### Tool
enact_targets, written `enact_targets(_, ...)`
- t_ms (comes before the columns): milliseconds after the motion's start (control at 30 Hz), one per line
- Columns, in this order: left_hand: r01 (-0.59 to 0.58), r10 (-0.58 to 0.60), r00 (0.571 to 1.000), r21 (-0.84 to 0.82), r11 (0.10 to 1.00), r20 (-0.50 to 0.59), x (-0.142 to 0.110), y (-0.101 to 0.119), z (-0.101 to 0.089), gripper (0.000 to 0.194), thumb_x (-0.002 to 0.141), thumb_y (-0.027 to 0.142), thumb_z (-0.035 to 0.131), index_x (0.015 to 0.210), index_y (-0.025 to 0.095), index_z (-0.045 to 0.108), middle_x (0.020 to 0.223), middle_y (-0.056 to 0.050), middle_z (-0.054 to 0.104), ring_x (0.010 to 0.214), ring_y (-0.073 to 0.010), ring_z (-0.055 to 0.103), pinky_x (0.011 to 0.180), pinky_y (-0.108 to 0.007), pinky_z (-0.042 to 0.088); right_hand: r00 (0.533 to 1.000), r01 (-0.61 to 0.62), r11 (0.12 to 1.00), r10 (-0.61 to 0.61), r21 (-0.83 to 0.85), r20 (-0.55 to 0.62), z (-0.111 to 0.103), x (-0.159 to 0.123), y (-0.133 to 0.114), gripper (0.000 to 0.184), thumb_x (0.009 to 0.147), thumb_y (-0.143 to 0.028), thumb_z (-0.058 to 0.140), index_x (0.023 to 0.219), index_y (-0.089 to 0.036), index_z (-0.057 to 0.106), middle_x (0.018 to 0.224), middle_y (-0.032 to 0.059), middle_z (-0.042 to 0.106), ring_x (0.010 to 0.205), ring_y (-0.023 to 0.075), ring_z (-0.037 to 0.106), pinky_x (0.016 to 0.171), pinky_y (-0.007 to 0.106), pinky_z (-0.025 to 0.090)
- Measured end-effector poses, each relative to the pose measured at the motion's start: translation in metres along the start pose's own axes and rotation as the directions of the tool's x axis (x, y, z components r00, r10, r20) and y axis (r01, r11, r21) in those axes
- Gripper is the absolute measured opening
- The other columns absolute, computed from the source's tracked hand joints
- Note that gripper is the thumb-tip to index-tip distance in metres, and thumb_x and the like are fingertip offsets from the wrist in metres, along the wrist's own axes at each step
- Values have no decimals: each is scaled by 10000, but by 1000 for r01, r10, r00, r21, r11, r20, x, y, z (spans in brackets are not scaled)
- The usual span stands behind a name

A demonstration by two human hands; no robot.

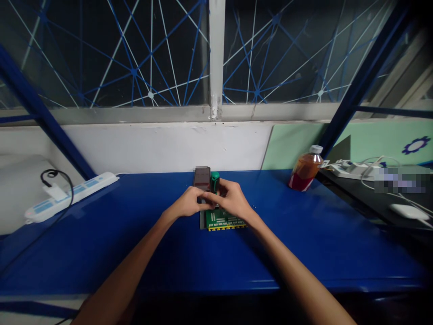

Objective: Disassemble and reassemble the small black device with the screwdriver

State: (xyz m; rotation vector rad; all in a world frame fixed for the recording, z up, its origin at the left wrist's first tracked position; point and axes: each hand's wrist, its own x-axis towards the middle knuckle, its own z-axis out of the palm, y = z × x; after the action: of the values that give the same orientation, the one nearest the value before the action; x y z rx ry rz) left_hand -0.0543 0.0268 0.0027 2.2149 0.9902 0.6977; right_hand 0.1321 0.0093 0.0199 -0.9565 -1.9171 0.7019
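Observation:
Near the back of the blue table, my left hand (pixel 187 203) and my right hand (pixel 233 198) meet over a green circuit board (pixel 221 217). Yellow connectors (pixel 228 229) line the board's near edge. The fingers of both hands are bent together at its far part, and whatever they pinch is hidden behind them. Just beyond the fingertips stands a green-topped dark object (pixel 214 177), partly covered by my right hand; its kind is unclear. Beside it, past my left hand, is a dark flat rectangular object (pixel 202 177). A grey edge shows under the board's left side.
A white power strip (pixel 84 192) with a black-cabled plug (pixel 56 192) lies at the left. Toward the back right stands a bottle of amber drink (pixel 306 169). White cables and a white adapter (pixel 409 211) rest on a black surface farther right. Blue frame posts rise on both sides.

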Motion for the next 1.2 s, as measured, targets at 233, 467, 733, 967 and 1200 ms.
enact_targets(233,-19,22,998,-42,999,60,0,0,0,202,798,296,672,898,128,726,916,-61,746,871,-207,673,785,-279,492,1000,-3,1000,3,24,2,0,0,1,305,791,-457,672,737,-178,560,575,-34,532,527,109,478,478,247,305)
enact_targets(467,35,-35,999,-15,999,20,2,-2,0,187,748,299,719,825,130,737,848,-64,751,813,-209,674,723,-273,487,1000,16,1000,-16,4,19,1,-1,4,298,817,-455,641,889,-166,651,698,6,616,585,123,489,514,265,327)
enact_targets(733,0,1,998,-22,1000,55,0,-5,1,184,770,270,667,858,120,726,853,-53,738,823,-207,665,736,-268,483,1000,18,999,-17,-47,5,3,-1,4,309,813,-472,636,877,-170,652,637,-16,559,563,117,446,508,262,304)
enact_targets(967,-4,4,999,1,1000,32,0,-3,1,193,742,269,697,870,129,731,894,-55,738,858,-220,656,762,-279,479,1000,1,999,0,-46,21,2,-2,2,268,821,-442,625,809,-175,626,627,-13,568,566,121,486,517,258,309)
enact_targets(1200,-4,3,999,26,1000,34,0,-3,1,204,771,293,679,867,121,734,861,-49,732,846,-219,655,759,-286,481,1000,5,997,-5,-71,2,2,-2,2,274,802,-447,649,779,-177,608,604,-36,517,549,107,453,504,248,277)
